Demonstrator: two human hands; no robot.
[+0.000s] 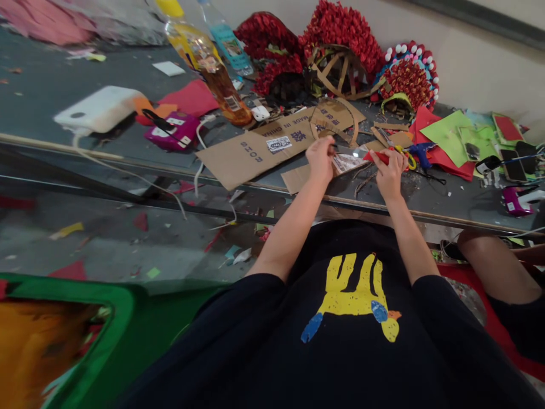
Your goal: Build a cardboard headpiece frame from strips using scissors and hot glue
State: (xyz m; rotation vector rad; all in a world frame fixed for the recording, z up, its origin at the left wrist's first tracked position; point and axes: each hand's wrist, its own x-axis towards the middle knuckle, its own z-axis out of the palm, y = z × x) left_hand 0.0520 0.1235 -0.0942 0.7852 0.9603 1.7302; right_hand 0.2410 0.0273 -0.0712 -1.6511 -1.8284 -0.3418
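My left hand [320, 158] is closed in a pinch on a small piece I cannot make out, just above a cardboard sheet [255, 150] on the grey table [51, 91]. My right hand [389, 173] is closed on a small red piece [375, 157], close beside the left. Between the hands lies a pale printed scrap [347, 163]. Yellow-handled scissors [404, 154] rest just right of my right hand.
Red paper-flower ornaments [340, 31] and a cardboard wheel frame [338, 71] stand at the back. A bottle [208, 65], a white box [100, 109], pink gadgets [172, 132], green and red paper sheets [449, 136] and a phone [513, 165] lie about. Another person's leg [494, 267] is at right. A green bin [63, 335] is lower left.
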